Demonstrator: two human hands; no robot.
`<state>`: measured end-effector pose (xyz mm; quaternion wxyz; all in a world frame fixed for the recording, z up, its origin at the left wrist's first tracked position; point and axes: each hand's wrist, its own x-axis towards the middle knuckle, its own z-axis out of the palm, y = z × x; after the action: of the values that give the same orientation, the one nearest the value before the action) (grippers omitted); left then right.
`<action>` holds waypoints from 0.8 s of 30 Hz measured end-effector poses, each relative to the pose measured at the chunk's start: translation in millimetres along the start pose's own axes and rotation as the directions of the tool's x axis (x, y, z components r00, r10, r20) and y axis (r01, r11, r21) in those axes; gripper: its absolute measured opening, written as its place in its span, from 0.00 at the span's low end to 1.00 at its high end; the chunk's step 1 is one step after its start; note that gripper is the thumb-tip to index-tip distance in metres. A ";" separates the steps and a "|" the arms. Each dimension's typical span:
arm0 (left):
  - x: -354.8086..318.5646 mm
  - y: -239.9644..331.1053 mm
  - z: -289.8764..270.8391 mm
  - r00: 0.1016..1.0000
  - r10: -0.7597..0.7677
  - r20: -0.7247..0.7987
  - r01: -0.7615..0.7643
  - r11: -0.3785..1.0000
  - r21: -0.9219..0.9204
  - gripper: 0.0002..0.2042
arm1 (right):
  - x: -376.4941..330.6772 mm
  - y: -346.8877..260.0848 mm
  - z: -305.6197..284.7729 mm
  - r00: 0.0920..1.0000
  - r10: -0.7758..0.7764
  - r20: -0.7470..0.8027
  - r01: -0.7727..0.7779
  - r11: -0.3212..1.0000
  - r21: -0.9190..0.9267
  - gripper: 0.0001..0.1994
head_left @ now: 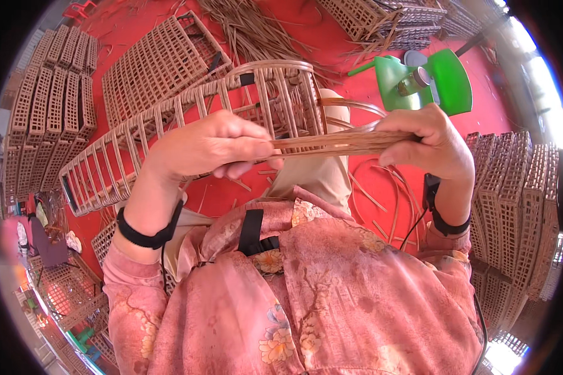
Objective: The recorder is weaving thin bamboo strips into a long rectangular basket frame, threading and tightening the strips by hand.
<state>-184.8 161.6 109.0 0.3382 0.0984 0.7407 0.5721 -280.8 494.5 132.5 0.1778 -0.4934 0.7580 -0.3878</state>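
Note:
A bundle of flat brown rattan-like strips (344, 142) stretches level between my two hands in front of my chest. My left hand (222, 147) pinches its left end between thumb and fingers. At the other end, my right hand (428, 140) is closed on the strips, thumb below and fingers above. Just beyond my hands, a long openwork woven basket (180, 114) lies tilted by my legs, with a wrapped rim and upright slats. My left hand and forearm cover part of its near side. A curved cane loop (356, 107) juts out at the basket's right end.
Another woven basket (153, 72) lies beyond on the red floor, near a heap of loose strips (256, 31). A green plastic stool (453, 81) carries a jar (413, 81). Stacked baskets stand at left (50, 112) and right (510, 200). Loose strips (369, 192) curl by my right leg.

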 end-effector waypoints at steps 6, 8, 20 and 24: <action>-20.4 -30.2 -1.3 0.990 0.041 -0.132 -0.056 0.992 -0.114 0.20 | -6.1 30.5 -6.1 0.931 0.353 0.089 -0.361 0.926 0.105 0.14; -14.1 -30.2 3.8 0.990 0.079 -0.114 -0.089 0.993 -0.082 0.20 | 0.5 35.0 1.9 0.867 0.468 0.168 -0.492 0.857 0.154 0.16; 18.0 -1.2 28.2 0.963 0.252 -0.099 -0.260 0.963 -0.069 0.20 | 31.4 -1.6 32.6 0.843 0.271 0.464 -0.530 0.561 0.636 0.23; 13.3 -5.4 23.9 0.967 0.219 -0.127 -0.229 0.971 -0.068 0.18 | 26.6 0.6 33.7 0.913 0.178 0.366 -0.398 0.579 0.711 0.18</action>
<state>-178.8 185.6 96.1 0.2307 0.1334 0.7194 0.6415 -271.2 457.2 113.6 0.5285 -0.2833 0.5584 -0.5732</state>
